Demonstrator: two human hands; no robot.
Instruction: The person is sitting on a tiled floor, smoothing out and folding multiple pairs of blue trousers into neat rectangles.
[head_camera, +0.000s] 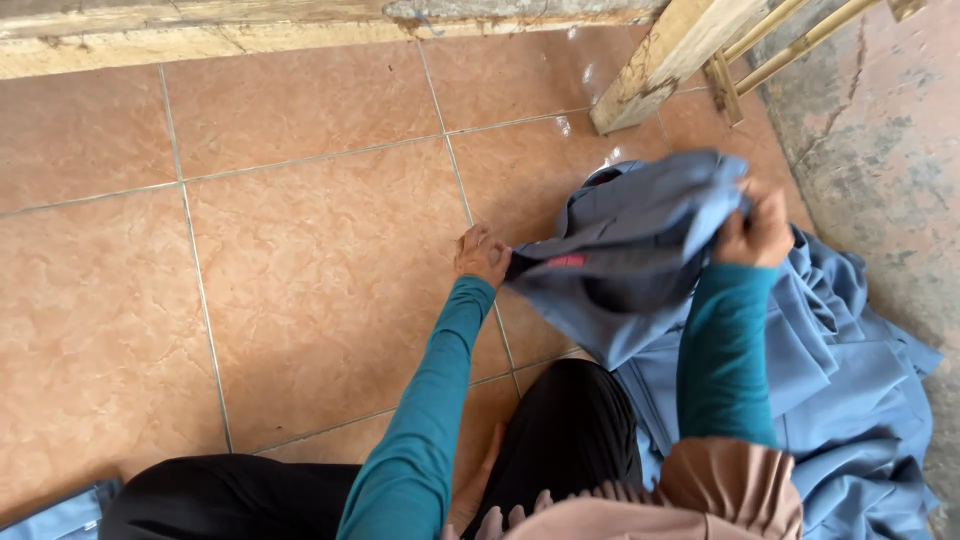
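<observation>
Head view, blue garment (640, 250), cloth pile (850, 400), wooden post (660, 60)

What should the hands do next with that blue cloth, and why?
Probably pull the two hands apart to stretch the blue garment flat. The left hand pinches one edge low near the tiled floor, the right hand holds the other end higher, and the cloth between them hangs bunched and folded.

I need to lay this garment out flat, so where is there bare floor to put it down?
Bare tiled floor lies left of the left hand, from the wall base down to the black-clad knees. It is crowded on the right: the blue cloth pile fills the floor beneath the right hand and the held garment.
</observation>
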